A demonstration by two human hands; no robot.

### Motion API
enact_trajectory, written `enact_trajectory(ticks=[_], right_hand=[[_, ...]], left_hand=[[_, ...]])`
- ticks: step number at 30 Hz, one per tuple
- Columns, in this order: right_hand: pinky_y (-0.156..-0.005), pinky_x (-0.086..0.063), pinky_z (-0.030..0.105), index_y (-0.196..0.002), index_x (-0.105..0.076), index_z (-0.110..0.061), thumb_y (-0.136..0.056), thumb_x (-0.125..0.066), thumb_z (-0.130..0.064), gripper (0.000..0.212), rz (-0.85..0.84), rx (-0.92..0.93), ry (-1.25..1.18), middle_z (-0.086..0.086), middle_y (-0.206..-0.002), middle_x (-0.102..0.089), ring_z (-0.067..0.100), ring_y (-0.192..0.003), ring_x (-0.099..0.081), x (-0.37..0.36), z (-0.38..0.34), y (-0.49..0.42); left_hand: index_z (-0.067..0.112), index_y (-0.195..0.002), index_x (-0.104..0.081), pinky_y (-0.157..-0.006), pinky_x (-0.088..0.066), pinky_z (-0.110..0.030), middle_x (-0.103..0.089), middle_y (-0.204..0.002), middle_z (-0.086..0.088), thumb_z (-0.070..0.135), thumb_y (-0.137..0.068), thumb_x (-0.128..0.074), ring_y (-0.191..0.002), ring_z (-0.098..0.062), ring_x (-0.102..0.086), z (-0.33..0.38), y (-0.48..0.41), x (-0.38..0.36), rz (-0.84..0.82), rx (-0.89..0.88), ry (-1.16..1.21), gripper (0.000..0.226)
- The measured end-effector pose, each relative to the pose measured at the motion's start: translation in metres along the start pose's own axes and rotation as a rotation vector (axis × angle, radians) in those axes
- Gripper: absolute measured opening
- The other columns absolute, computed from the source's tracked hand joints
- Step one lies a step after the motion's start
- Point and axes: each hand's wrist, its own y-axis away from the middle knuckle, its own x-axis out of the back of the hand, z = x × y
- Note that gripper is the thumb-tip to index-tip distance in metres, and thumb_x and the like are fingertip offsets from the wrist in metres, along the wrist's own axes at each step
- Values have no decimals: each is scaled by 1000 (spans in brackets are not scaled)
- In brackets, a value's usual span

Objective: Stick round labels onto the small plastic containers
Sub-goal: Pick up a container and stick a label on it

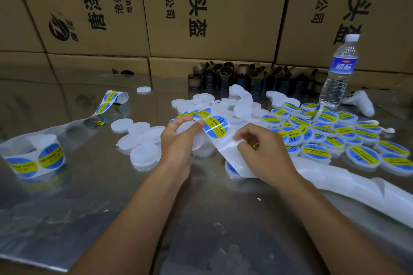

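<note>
Shiny metal table (93, 203) carries blank containers (143, 138), labelled containers (335, 136), label roll (33, 158), bottle (339, 73)

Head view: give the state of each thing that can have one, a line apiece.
left hand, grips a bare container.
right hand, pinches the liner strip.
round label, on the strip between the hands.
water bottle, upright, capped.
labelled containers, piled on the right.
label roll, partly unwound.
</note>
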Motion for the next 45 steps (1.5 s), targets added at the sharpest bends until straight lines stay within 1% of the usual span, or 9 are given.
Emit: enact_trajectory(ticks=[4, 7, 11, 19, 24, 29, 34, 40, 45], right_hand=[[-80, -37, 32, -100, -68, -16, -82, -60, -11, 21, 201, 176, 321, 0, -100, -60, 21, -97, -53, -6, -3, 2], [-79, -43, 40, -97, -71, -12, -79, -68, -10, 18, 329, 327, 453, 7, -93, -66, 31, -90, -60, -9, -11, 0], [-80, -45, 40, -105, -70, -13, -81, -69, -15, 24, 340, 384, 496, 5, -92, -70, 28, -88, -63, -9, -10, -2], [-80, -43, 40, -104, -72, -16, -81, -69, -21, 24, 317, 435, 390, 3, -100, -69, 30, -95, -60, -8, 0, -8], [-83, -44, 39, -103, -71, -14, -79, -71, -20, 24, 262, 421, 270, 1, -98, -69, 27, -96, -57, -10, 3, -8], [-82, -32, 29, -97, -71, -14, -77, -73, -19, 21, 241, 400, 237, -1, -95, -70, 26, -94, -59, -10, 4, -8], [-88, -40, 43, -89, -71, -14, -77, -70, -26, 16, 215, 398, 210, -4, -89, -72, 22, -85, -64, -10, 2, -7], [-107, -21, 34, -82, -68, -22, -79, -71, -28, 8, 229, 345, 167, -11, -79, -69, 12, -75, -60, -11, 9, -8], [-111, -16, 34, -82, -65, -21, -83, -67, -17, 5, 224, 340, 162, -10, -84, -69, 13, -81, -61, -13, 8, -7]], left_hand=[[23, -75, -62, -72, -46, -32, -68, -97, -4, 15, -75, -78, -82, -21, -61, 0, 2, -3, -36, -17, -7, 18], [26, -71, -62, -80, -50, -36, -67, -98, -3, 16, -74, -79, -86, -24, -62, -1, 6, -5, -84, -52, -39, 20], [30, -64, -64, -92, -50, -49, -68, -109, -11, 14, -73, -79, -104, -34, -63, 1, 10, -8, -139, -98, -74, 24], [31, -65, -63, -73, -47, -33, -67, -98, -5, 31, -62, -77, -83, -22, -60, 3, 14, -9, -202, -110, -119, 14], [28, -67, -63, -74, -47, -34, -68, -94, -4, 34, -61, -74, -80, -21, -60, 3, 13, -7, -215, -92, -124, 14], [25, -72, -62, -81, -49, -41, -69, -102, -13, 29, -66, -76, -85, -26, -61, 3, 14, -6, -247, -101, -128, 16], [22, -78, -61, -87, -50, -51, -67, -109, -17, 29, -66, -76, -88, -29, -61, 5, 16, -6, -243, -102, -143, 21], [22, -74, -59, -84, -52, -50, -65, -84, -2, 21, -76, -77, -78, -23, -59, 1, 12, -5, -238, -103, -161, 18], [24, -70, -58, -85, -52, -47, -66, -105, -15, 15, -78, -76, -85, -28, -62, 0, 10, -5, -158, -111, -118, 21]])
